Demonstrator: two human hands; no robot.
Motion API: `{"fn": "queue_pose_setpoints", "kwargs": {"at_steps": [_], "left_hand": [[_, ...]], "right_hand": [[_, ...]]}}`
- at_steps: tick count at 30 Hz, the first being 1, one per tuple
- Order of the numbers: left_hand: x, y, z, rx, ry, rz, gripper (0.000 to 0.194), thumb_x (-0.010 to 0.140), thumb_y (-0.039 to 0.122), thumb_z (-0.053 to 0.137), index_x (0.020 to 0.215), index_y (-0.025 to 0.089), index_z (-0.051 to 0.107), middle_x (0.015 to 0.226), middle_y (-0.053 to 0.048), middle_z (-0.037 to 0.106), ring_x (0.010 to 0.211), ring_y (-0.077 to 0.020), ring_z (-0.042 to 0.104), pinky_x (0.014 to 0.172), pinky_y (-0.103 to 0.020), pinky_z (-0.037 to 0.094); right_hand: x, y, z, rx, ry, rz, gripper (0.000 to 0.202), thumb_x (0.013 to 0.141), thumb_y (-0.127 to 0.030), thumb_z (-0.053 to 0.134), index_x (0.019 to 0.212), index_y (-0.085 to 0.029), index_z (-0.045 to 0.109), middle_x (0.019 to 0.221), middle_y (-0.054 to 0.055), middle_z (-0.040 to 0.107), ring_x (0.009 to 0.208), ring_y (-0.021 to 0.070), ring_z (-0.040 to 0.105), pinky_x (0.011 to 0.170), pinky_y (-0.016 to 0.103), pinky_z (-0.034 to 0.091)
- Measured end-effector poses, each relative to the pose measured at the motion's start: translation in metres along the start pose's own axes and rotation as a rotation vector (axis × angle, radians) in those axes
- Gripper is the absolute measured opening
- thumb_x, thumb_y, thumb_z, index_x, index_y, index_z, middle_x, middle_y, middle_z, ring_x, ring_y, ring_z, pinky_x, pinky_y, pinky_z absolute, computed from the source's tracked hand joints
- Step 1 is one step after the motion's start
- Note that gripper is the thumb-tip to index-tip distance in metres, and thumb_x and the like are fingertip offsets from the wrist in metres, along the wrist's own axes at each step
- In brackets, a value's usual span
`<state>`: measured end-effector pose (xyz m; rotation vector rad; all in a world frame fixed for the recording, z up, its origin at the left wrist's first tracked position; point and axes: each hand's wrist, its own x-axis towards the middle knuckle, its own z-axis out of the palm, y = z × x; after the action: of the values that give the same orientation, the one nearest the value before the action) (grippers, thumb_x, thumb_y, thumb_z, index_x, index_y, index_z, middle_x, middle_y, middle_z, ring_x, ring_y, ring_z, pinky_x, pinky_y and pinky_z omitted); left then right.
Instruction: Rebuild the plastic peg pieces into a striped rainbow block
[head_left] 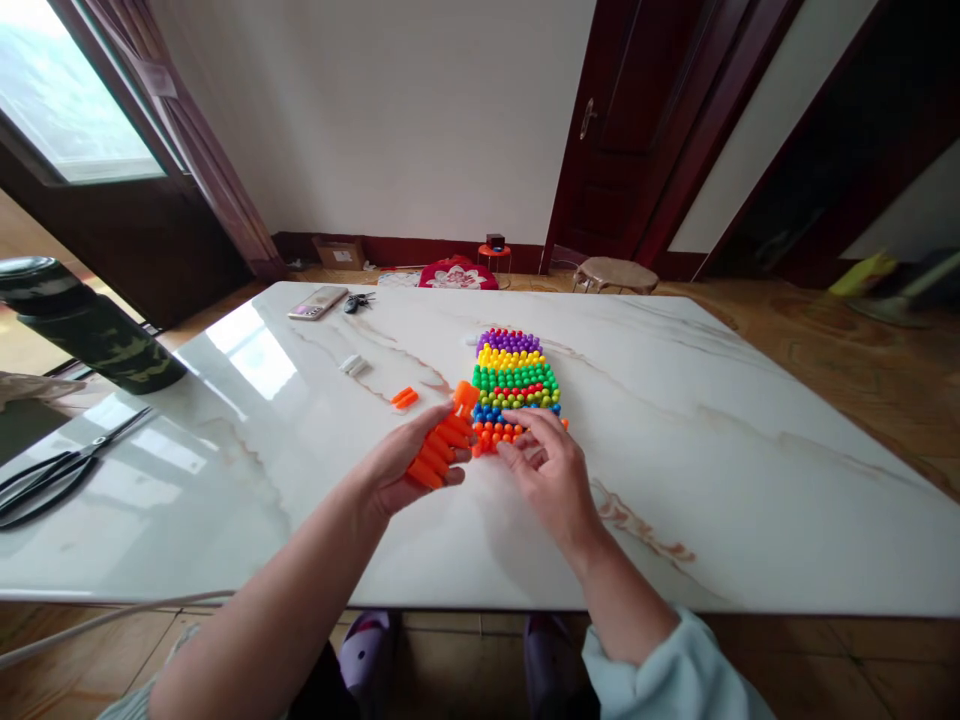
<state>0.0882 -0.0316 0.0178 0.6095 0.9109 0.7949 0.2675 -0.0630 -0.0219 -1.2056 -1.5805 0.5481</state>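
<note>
Cradling several orange pieces (pixel 439 455) in its curled fingers, the left hand (pixel 396 472) was held just beside the near left edge of the beaded panel (pixel 516 378). The thumb lay along the top of the bundle, and one forked piece stood proud near its tip. A light, even grip seemed wise there: enough to keep the bundle from spilling, not so much that the smooth pieces slid over one another.

The right hand (pixel 553 470) hung over the panel's near end with its fingers bent. Thumb and forefinger stood apart, but whether any finger touched a bead or pinched a fine thread could not be told. Working well at that spot called, as I judged it, for a steady wrist and a fingertip hold on single beads, so that the neighbouring rows were not dragged askew.

The panel lay flat near the middle of the worktop (pixel 750 500), its bands running from red and purple at the far end through yellow, green and blue to orange nearest the person. Two more orange pieces (pixel 405 398) rested to its left, within easy reach, with white pieces (pixel 354 365) beyond them. Scissors (pixel 71 468) lay well apart on the left, sensibly clear of both sleeves.
</note>
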Motion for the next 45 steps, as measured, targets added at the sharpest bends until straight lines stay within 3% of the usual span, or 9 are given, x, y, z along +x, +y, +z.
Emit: {"fn": "queue_pose_setpoints", "kwargs": {"at_steps": [4, 8, 11, 20, 25, 30, 37, 41, 45], "left_hand": [[0.002, -0.027, -0.009, -0.113, -0.141, -0.215, 0.031, 0.09, 0.04, 0.052, 0.088, 0.009, 0.059, 0.077, -0.007, 0.057, 0.051, -0.0057, 0.043, 0.039, -0.012, 0.024], [0.01, -0.038, -0.01, -0.062, -0.242, -0.323, 0.033, 0.085, 0.044, 0.059, 0.087, 0.012, 0.057, 0.075, -0.005, 0.057, 0.049, -0.0048, 0.041, 0.038, -0.012, 0.024], [0.014, -0.039, -0.005, -0.04, -0.244, -0.336, 0.032, 0.085, 0.046, 0.06, 0.086, 0.014, 0.055, 0.073, -0.004, 0.056, 0.047, -0.0044, 0.04, 0.038, -0.011, 0.023], [0.018, -0.033, 0.0, -0.104, -0.156, -0.288, 0.033, 0.09, 0.045, 0.05, 0.083, 0.013, 0.055, 0.071, -0.004, 0.054, 0.044, -0.0036, 0.038, 0.036, -0.012, 0.022], [0.019, -0.023, -0.011, -0.239, 0.095, -0.045, 0.026, 0.09, 0.038, 0.05, 0.085, 0.012, 0.055, 0.07, -0.004, 0.055, 0.045, -0.0048, 0.039, 0.036, -0.012, 0.024], [0.017, -0.011, -0.018, -0.325, 0.268, 0.111, 0.02, 0.09, 0.031, 0.046, 0.085, 0.013, 0.054, 0.068, -0.004, 0.055, 0.043, -0.0052, 0.039, 0.036, -0.013, 0.026], [0.016, -0.013, -0.015, -0.297, 0.259, 0.085, 0.019, 0.087, 0.03, 0.05, 0.088, 0.012, 0.055, 0.071, -0.004, 0.056, 0.044, -0.0053, 0.041, 0.036, -0.013, 0.028], [0.016, -0.013, -0.015, -0.283, 0.264, 0.079, 0.019, 0.088, 0.031, 0.05, 0.088, 0.012, 0.055, 0.071, -0.004, 0.056, 0.044, -0.0051, 0.041, 0.036, -0.013, 0.027], [0.015, -0.013, -0.014, -0.271, 0.261, 0.079, 0.021, 0.089, 0.032, 0.049, 0.088, 0.012, 0.055, 0.071, -0.005, 0.057, 0.044, -0.005, 0.041, 0.036, -0.013, 0.027]], "right_hand": [[0.001, 0.001, -0.002, 0.013, -0.129, -0.068, 0.044, 0.089, -0.027, 0.058, 0.132, -0.028, 0.054, 0.135, 0.007, 0.051, 0.106, 0.0188, 0.057, 0.074, 0.027, 0.053], [0.005, 0.008, -0.006, -0.02, -0.228, -0.083, 0.039, 0.092, -0.027, 0.054, 0.131, -0.028, 0.056, 0.12, 0.005, 0.062, 0.11, 0.0187, 0.056, 0.09, 0.032, 0.049], [0.008, 0.013, -0.01, -0.018, -0.242, -0.054, 0.027, 0.089, -0.027, 0.058, 0.114, -0.025, 0.067, 0.106, 0.004, 0.065, 0.099, 0.0175, 0.06, 0.083, 0.03, 0.05], [0.003, 0.028, -0.022, -0.201, -0.147, 0.05, 0.008, 0.072, -0.026, 0.073, 0.079, -0.023, 0.07, 0.084, 0.001, 0.067, 0.082, 0.0178, 0.059, 0.075, 0.029, 0.047], [0.001, 0.046, -0.051, -0.223, 0.007, 0.209, 0.018, 0.073, -0.035, 0.068, 0.084, -0.021, 0.073, 0.084, 0.003, 0.068, 0.065, 0.0147, 0.056, 0.062, 0.028, 0.047], [-0.008, 0.057, -0.061, -0.219, -0.036, 0.399, 0.016, 0.074, -0.03, 0.063, 0.084, -0.02, 0.07, 0.071, 0.002, 0.068, 0.062, 0.0165, 0.062, 0.06, 0.028, 0.049], [-0.008, 0.057, -0.032, -0.271, 0.014, 0.169, 0.014, 0.075, -0.026, 0.062, 0.085, -0.019, 0.067, 0.085, 0.005, 0.071, 0.064, 0.0162, 0.064, 0.067, 0.031, 0.053], [-0.008, 0.054, -0.036, -0.357, 0.074, 0.132, 0.011, 0.076, -0.028, 0.063, 0.083, -0.02, 0.063, 0.083, 0.004, 0.069, 0.062, 0.0149, 0.062, 0.063, 0.029, 0.051], [-0.011, 0.054, -0.041, -0.448, -0.005, 0.124, 0.012, 0.077, -0.027, 0.064, 0.067, -0.021, 0.061, 0.074, 0.001, 0.064, 0.059, 0.0138, 0.059, 0.061, 0.028, 0.047]]}}
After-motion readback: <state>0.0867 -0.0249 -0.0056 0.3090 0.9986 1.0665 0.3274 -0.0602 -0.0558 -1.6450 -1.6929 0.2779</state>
